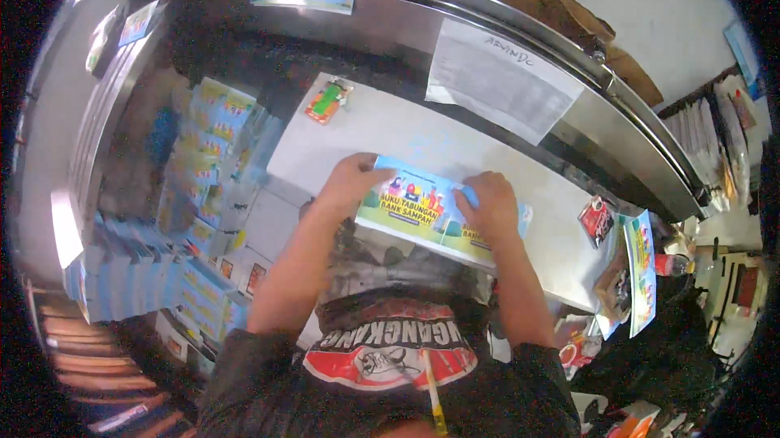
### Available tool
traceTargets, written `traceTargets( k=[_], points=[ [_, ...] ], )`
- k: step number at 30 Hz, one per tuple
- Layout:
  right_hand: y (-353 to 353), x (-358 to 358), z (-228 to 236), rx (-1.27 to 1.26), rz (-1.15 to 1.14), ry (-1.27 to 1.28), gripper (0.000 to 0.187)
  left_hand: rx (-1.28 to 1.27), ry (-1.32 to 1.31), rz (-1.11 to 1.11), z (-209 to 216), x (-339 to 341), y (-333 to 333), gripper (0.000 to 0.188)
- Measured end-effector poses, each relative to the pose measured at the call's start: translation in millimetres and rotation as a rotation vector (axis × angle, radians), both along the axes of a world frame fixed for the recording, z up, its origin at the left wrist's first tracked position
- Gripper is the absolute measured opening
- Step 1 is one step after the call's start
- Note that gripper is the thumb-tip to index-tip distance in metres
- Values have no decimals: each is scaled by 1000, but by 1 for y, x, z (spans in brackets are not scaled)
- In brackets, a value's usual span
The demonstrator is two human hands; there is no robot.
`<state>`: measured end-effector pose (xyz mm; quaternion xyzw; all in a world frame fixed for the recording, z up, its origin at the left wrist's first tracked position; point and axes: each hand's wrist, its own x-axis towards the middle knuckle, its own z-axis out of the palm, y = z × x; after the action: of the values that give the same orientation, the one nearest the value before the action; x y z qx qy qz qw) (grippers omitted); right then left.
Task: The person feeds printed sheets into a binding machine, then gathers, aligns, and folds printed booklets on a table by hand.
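A colourful printed cover sheet (400,223), blue at the top and green at the bottom, lies across the near edge of a long white table (390,129). My left hand (355,184) pinches its upper left corner, thumb on top. At the right part of the sheet, my right hand (491,205) grips it with bent fingers and hides some of the print. Whether it is a single sheet or several stacked together I cannot tell. A small green and orange packaged item (328,101) sits at the table's far left corner.
Stacks of similar printed booklets (134,271) stand at the left, with more piled behind (215,141). A red and black packet (596,222) lies at the table's right end, near another printed sheet (642,271). A white paper (500,76) hangs on the metal rail beyond.
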<state>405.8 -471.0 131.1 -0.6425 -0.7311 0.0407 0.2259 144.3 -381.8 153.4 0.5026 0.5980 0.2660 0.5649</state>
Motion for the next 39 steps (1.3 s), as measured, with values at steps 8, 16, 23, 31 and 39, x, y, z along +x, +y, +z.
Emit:
traceTargets(
  k=[8, 16, 23, 31, 39],
  points=[
    [3, -1, 7, -9, -3, 95, 45, 413, 243, -98, -47, 11, -20, 39],
    [0, -6, 42, -441, -112, 67, 59, 644, 146, -103, -29, 17, -36, 63],
    [-25, -11, 86, 202, 36, -51, 44, 574, -273, -171, 18, -4, -47, 69],
    [-79, 91, 91, -455, -211, 349, 51, 392, -248, -175, -15, -8, -48, 50],
    [-89, 75, 41, -79, -176, 816, 47, 514, -325, -235, -17, 1, -55, 51]
  ],
)
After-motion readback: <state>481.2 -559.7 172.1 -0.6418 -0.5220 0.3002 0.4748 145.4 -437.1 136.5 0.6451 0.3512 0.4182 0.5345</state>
